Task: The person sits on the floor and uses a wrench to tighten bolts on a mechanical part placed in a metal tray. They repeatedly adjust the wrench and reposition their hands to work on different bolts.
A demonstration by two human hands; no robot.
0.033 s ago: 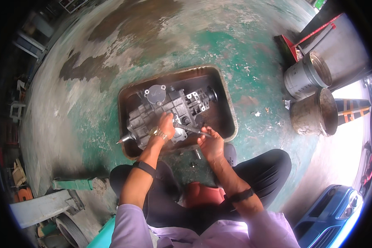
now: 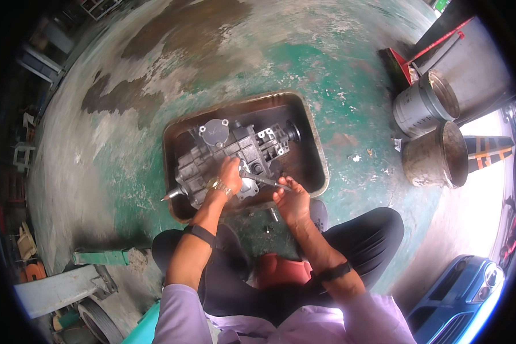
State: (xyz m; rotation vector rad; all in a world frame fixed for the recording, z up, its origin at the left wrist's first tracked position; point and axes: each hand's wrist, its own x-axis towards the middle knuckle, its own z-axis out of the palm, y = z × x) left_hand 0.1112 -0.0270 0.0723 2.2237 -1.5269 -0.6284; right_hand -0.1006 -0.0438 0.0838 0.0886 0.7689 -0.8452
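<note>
A metal gearbox housing [image 2: 192, 169] with a round cover and a shaft at each end lies in a rusty, grimy metal tray [image 2: 241, 98]. My left hand [image 2: 229, 178] grips the near-left end of a long wrench [image 2: 260, 178] over a light metal fitting on the housing, whose detail is partly hidden by the fingers. My right hand [image 2: 289, 198] has its fingers curled on the wrench's other end at the tray's right front. A small metal cylinder [image 2: 273, 214] lies on the floor just outside the tray.
Two buckets [image 2: 436, 155] stand at right beside a red-rimmed bin and a striped board. A blue car-like object [image 2: 450, 292] is at lower right. A steel beam [image 2: 57, 289], a tyre [image 2: 100, 318] and clutter lie at lower left. A red seat [image 2: 275, 269] is beneath me.
</note>
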